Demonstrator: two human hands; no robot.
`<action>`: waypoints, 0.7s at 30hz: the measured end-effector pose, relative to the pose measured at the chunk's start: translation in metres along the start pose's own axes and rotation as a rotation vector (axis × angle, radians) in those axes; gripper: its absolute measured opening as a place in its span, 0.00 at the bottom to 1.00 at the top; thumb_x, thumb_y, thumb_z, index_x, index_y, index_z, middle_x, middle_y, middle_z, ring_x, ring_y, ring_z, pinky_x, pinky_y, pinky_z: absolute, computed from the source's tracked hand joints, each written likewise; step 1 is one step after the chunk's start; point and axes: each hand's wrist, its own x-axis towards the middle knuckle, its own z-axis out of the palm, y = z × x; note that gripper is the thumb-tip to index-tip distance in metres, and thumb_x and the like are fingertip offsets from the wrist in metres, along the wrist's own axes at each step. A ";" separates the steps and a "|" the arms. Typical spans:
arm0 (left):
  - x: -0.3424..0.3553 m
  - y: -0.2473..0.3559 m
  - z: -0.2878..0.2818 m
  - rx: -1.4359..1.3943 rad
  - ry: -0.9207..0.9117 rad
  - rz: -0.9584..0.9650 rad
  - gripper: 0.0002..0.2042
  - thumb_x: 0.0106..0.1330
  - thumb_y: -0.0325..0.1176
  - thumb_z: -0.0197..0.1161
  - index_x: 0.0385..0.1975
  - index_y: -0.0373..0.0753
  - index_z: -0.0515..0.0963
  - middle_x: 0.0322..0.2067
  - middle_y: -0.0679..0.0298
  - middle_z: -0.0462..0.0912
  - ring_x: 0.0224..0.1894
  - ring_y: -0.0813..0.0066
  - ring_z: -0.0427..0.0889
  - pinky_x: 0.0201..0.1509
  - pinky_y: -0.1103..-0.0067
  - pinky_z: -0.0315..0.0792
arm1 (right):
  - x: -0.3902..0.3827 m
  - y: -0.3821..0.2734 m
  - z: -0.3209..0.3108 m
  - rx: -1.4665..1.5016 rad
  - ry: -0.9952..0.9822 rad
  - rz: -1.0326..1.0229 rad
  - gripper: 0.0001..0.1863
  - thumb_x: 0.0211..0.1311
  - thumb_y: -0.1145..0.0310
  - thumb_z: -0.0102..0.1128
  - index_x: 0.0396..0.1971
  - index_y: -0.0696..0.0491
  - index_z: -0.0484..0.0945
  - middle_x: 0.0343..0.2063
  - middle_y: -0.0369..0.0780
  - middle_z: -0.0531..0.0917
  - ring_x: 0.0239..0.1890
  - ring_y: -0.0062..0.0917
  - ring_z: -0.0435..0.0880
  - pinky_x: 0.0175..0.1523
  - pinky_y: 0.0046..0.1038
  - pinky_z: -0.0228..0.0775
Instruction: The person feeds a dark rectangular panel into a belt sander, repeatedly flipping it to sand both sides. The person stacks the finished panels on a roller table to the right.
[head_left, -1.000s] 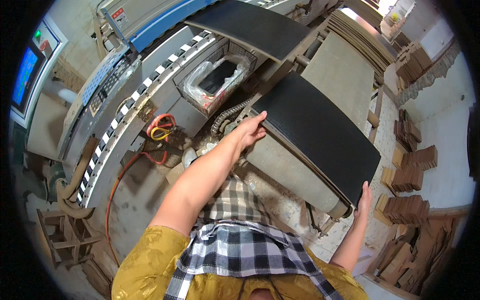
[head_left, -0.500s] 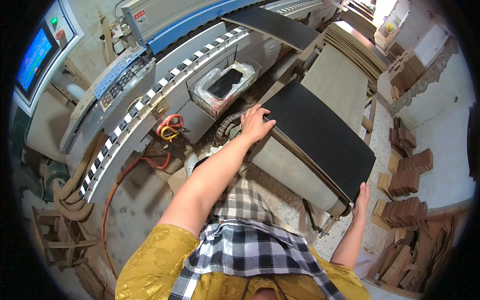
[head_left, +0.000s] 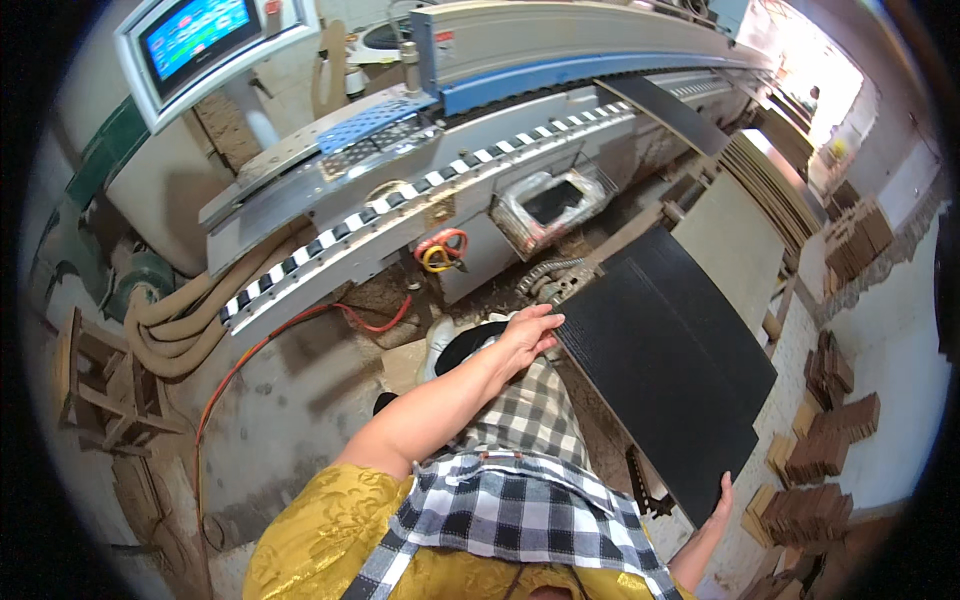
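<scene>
Thumb on top, my left hand (head_left: 530,338) grips the left edge of a black board (head_left: 660,400). My right hand (head_left: 712,520) holds the board's near right corner, its fingers along the edge and partly hidden. The board is flat and thin, and its near end overhangs toward me. Under its far part shows another black board (head_left: 690,285), with a step between their right edges. The support beneath them is mostly covered.
A long machine with a blue beam (head_left: 600,80) and a roller rail (head_left: 400,195) runs along the left. A control screen (head_left: 200,40) is at upper left. Pliers (head_left: 440,255) hang below the rail, near a wire basket (head_left: 550,205). Brown panels (head_left: 810,505) are stacked at right.
The top black board has come toward me with both hands on it, sliding off the one beneath. My view has also shifted, so the machine appears farther right.
</scene>
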 end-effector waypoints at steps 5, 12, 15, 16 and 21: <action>-0.082 0.071 -0.019 -0.130 -0.023 0.341 0.11 0.59 0.28 0.56 0.40 0.37 0.68 0.34 0.64 0.78 0.34 0.76 0.79 0.36 0.79 0.76 | -0.002 0.008 0.078 0.100 -0.129 -0.023 0.24 0.53 0.57 0.57 0.45 0.58 0.69 0.39 0.42 0.78 0.35 0.32 0.79 0.39 0.31 0.73; -0.126 0.092 -0.056 -0.082 0.151 0.454 0.11 0.60 0.30 0.55 0.42 0.37 0.68 0.37 0.62 0.77 0.37 0.73 0.78 0.41 0.74 0.76 | -0.020 0.018 0.258 0.143 -0.437 0.076 0.19 0.53 0.61 0.58 0.42 0.56 0.71 0.38 0.39 0.78 0.37 0.27 0.78 0.41 0.30 0.72; -0.148 0.092 -0.060 -0.111 0.181 0.465 0.12 0.61 0.31 0.55 0.42 0.36 0.67 0.38 0.62 0.76 0.38 0.73 0.77 0.41 0.73 0.75 | -0.043 0.039 0.305 0.192 -0.591 0.102 0.17 0.57 0.62 0.54 0.43 0.56 0.70 0.38 0.38 0.78 0.37 0.25 0.77 0.45 0.29 0.69; -0.158 0.092 -0.064 -0.113 0.132 0.461 0.12 0.61 0.31 0.55 0.43 0.36 0.67 0.40 0.62 0.75 0.40 0.72 0.76 0.42 0.73 0.74 | -0.049 0.045 0.316 0.165 -0.722 0.095 0.16 0.59 0.62 0.51 0.43 0.56 0.70 0.40 0.38 0.77 0.40 0.26 0.77 0.44 0.29 0.70; -0.195 0.082 -0.087 -0.141 0.179 0.700 0.13 0.61 0.28 0.55 0.45 0.34 0.66 0.42 0.62 0.73 0.44 0.75 0.72 0.50 0.77 0.66 | -0.075 0.058 0.357 -0.017 -1.233 0.234 0.18 0.63 0.59 0.41 0.38 0.60 0.73 0.32 0.43 0.79 0.35 0.28 0.78 0.44 0.29 0.68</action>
